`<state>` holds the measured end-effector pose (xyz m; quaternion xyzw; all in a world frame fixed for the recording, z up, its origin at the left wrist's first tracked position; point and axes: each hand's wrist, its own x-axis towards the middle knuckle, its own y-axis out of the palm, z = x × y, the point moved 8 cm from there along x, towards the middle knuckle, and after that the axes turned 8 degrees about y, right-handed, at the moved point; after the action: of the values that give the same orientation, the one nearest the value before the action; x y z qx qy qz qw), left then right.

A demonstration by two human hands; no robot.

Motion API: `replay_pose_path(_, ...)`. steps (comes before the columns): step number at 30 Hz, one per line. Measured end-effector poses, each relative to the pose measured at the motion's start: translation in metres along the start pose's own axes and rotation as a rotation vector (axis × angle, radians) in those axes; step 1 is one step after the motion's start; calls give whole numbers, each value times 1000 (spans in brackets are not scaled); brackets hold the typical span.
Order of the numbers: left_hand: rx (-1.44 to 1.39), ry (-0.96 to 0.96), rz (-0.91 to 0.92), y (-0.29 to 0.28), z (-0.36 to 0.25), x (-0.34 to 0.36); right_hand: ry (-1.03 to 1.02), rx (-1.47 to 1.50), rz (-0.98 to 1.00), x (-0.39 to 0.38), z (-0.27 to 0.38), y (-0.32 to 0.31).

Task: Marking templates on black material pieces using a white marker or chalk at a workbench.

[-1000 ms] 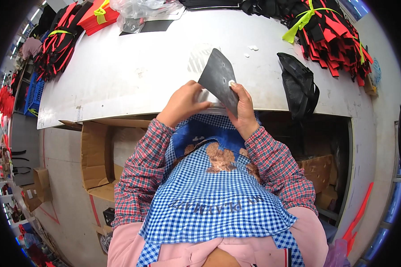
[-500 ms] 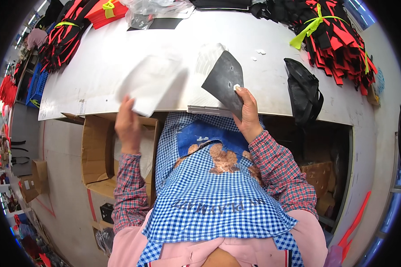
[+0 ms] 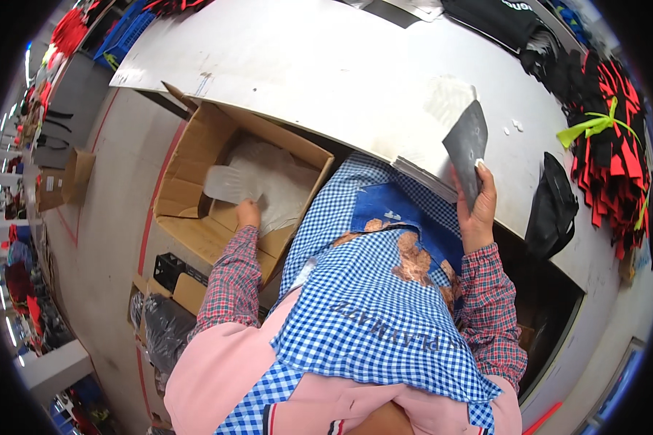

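My left hand (image 3: 248, 213) reaches down into a cardboard box (image 3: 176, 196) under the table's front edge, fingers closed on a pale translucent sheet (image 3: 223, 181); more pale sheets (image 3: 268, 174) lie inside. My right hand (image 3: 479, 210) grips a dark grey flexible piece with slits (image 3: 463, 134) upright, a small white bit (image 3: 479, 164) at its thumb tip. Behind that piece, a stack of whitish sheets (image 3: 446, 98) rests at the table edge. Small white bits (image 3: 513, 127) lie to its right, near a black fabric item (image 3: 548, 203) draped at the edge.
The white table (image 3: 283, 58) carries a red-and-black bundle with a yellow tie (image 3: 609, 167) at right and black fabric (image 3: 490, 22) at the back. A blue crate (image 3: 123, 36) is at upper left, another cardboard box (image 3: 62, 187) and a black plastic bag (image 3: 163, 326) below.
My left hand has lifted a pale sheet from the stack and carried it left and down into the box. My right hand still holds the grey piece. The view has swung leftward and tilted.
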<state>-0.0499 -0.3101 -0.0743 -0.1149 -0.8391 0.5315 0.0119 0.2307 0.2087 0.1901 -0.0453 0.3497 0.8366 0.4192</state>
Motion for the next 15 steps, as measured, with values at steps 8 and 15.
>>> replay_pose_path(8,117,180,513,66,-19,-29,6,-31,-8,2,2,-3)
replay_pose_path(15,-364,603,-243,-224,-229,20,10,-112,-150,-6,-1,0)
